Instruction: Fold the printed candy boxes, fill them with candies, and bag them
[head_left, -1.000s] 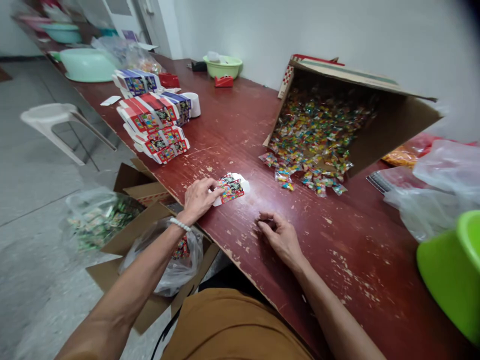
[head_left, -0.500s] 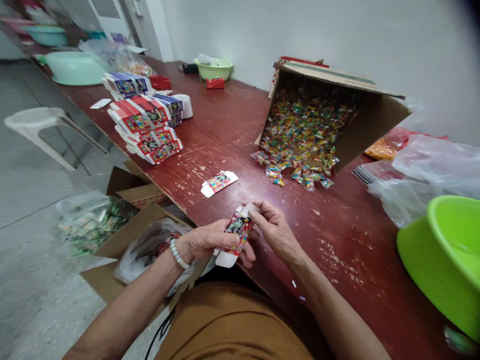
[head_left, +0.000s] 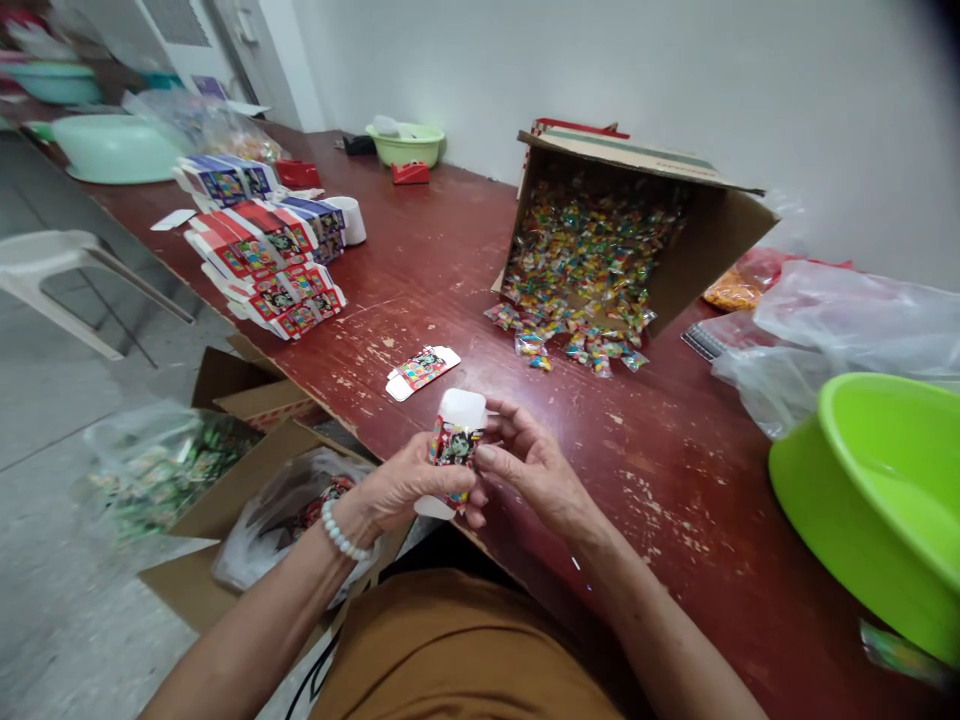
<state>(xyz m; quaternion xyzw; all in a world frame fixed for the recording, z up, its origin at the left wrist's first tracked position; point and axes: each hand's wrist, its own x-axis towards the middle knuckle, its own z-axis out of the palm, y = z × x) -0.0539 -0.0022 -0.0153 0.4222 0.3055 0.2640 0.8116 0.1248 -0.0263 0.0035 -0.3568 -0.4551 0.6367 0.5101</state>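
Note:
Above the table edge, my left hand [head_left: 409, 485] is closed round a small printed candy box [head_left: 455, 447], thumb across its front. The box has red sides with cartoon print. Its white top flap stands up, and another white flap sticks out at the bottom. My right hand [head_left: 532, 465] has its curled fingers and thumb at the box's right edge, gripping it there. Just beyond the hands a flattened printed box [head_left: 424, 372] lies on the table. Small clear packets of colourful candy [head_left: 592, 250] spill from a tipped cardboard carton [head_left: 712, 240] farther back.
Bundles of flat red boxes [head_left: 255, 240] are stacked on the left of the red table [head_left: 420, 265]. A green basin [head_left: 847, 500] and plastic bags [head_left: 840, 310] are on the right. Below the table edge are an open carton [head_left: 180, 590] and bagged green packets [head_left: 172, 465]. A white stool [head_left: 60, 260] stands left.
The box in my left hand has turned more upright, its top flap now raised. My right hand has shifted from the flap to the box's right edge. The view has swung slightly right.

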